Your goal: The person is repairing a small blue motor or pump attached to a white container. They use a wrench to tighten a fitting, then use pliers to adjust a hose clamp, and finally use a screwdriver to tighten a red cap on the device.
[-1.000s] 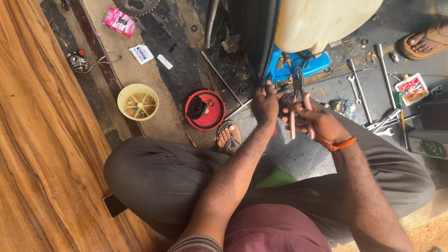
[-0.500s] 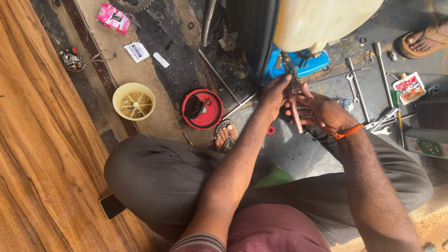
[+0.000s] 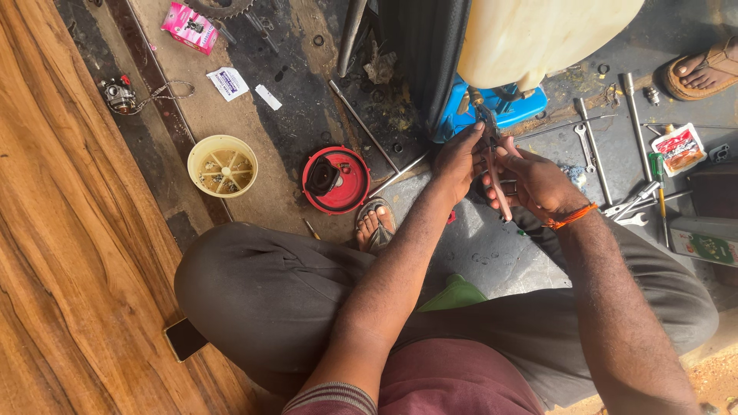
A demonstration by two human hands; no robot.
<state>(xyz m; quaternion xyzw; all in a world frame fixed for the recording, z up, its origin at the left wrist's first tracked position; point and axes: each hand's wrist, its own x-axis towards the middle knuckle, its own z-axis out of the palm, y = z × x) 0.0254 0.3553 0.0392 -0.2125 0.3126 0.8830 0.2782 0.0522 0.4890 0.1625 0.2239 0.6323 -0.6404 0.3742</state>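
Left hand [image 3: 459,157]: fingers pinched on small brass fitting [image 3: 475,97] under cream tank [image 3: 538,34], steadying it. Right hand [image 3: 538,180]: fingers clenched around pink-handled pliers [image 3: 494,157], nose up at fitting, at floor's top middle. Red round lid [image 3: 335,180], yellow bowl [image 3: 222,165] parked left within reach. Spanners [image 3: 584,146] near floor's right edge.

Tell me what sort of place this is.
Most likely a small repair workshop with work done on the floor. Wrenches and metal rods lie scattered on the greasy ground, a yellow bowl holds small parts, and both hands work pliers on a fitting under a cream tank.
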